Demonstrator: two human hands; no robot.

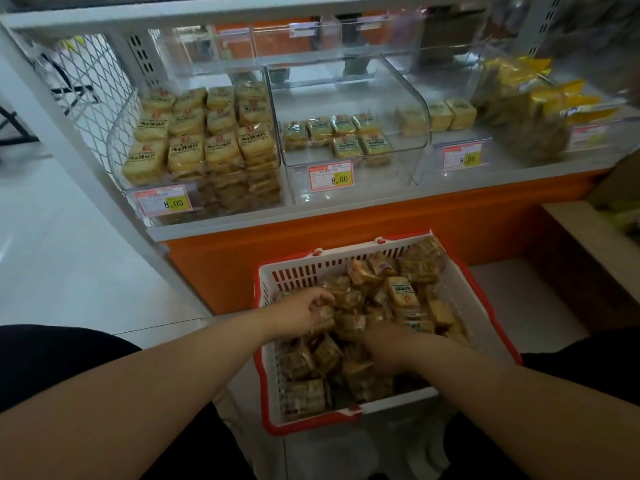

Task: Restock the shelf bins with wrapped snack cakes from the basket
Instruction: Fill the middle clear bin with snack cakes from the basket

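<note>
Wrapped snack cakes point(367, 327) heaped in white basket point(298, 268).

Three price tags are showing "8.00": the left bin's tag point(163, 203), the middle bin's tag point(331, 178) and the right bin's tag point(462, 158). The print on the snack cake wrappers point(221, 147) is staying too blurred to read.

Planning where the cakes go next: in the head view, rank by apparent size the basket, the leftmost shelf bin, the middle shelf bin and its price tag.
1. basket, though it sits nearest the camera, which inflates it.
2. and 3. leftmost shelf bin and middle shelf bin: they look about alike, so no ranking.
4. price tag, clearly the smallest.
</note>
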